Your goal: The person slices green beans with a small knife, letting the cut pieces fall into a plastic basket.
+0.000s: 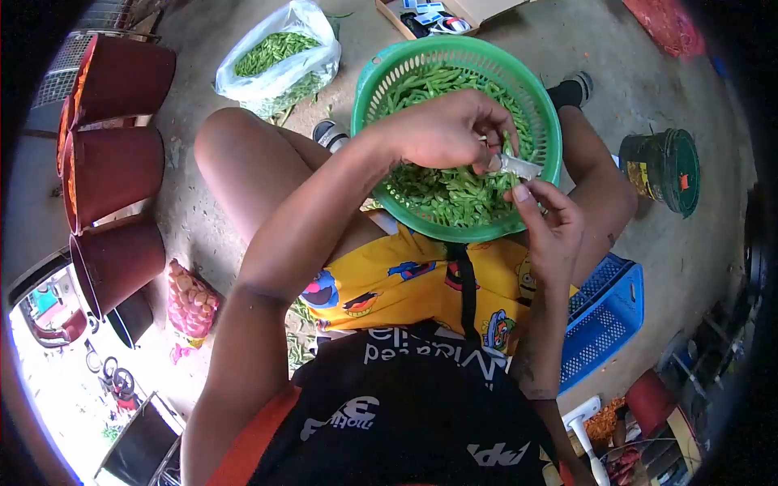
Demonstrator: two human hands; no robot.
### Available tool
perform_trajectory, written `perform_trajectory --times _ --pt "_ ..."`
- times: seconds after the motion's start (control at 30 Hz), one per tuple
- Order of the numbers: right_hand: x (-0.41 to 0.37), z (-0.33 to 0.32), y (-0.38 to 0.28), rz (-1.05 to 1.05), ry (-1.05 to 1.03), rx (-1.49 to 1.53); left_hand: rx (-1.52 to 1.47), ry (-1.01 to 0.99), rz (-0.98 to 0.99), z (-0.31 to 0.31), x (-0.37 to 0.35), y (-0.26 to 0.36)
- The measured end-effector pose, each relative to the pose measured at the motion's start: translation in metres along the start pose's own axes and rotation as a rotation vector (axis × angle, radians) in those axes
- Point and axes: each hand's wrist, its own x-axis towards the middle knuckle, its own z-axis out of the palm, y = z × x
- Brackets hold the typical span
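"What does the left hand (458, 134) grip?"
"Seemingly a small knife (521, 167), lengthwise rightward, just beyond the right hand (555, 231)."
"And the right grip?"
"Can't tell. Green pods (454, 198) lie beneath, inside the green basket (470, 234)."

Grey concrete floor (689, 267), stained; strong daylight flooding opening (49, 397) at lower left; wire mesh (66, 58) at upper left.
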Motion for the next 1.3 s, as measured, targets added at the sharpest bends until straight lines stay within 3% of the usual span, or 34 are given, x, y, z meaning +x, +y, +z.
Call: perform_trajectory --times 0.37,0.43,0.5,0.57,0.7,0.9,0.97,1.07,1.3 --pt "-0.002 0.001 0.009 -0.103 0.054 -0.035 -0.007 0.004 0.001 -0.009 0.002 -0.007" --pt "-0.004 0.000 0.010 -0.113 0.077 -0.045 -0.044 0.133 0.022 -0.026 -0.005 -0.001" --pt "-0.003 -0.003 0.013 -0.102 0.075 -0.031 -0.039 0.137 0.030 -0.030 -0.005 -0.002" --pt "0.000 0.002 0.014 -0.093 0.072 -0.020 0.120 0.062 0.058 -0.022 -0.002 -0.007" --pt "0.001 0.005 0.013 -0.071 0.047 0.020 0.067 -0.051 0.017 0.005 0.006 -0.009" --pt "-0.002 0.000 0.015 -0.110 0.055 -0.007 0.005 0.088 0.000 -0.020 -0.003 -0.001" --pt "-0.001 0.003 0.019 -0.098 0.071 0.006 0.091 0.055 0.051 -0.013 0.001 -0.004" --pt "0.000 0.008 0.018 -0.105 0.077 0.020 -0.059 -0.122 0.028 0.011 0.003 -0.001" --pt "0.000 0.010 0.011 -0.126 0.086 0.041 -0.039 -0.031 0.031 -0.008 0.000 0.003"
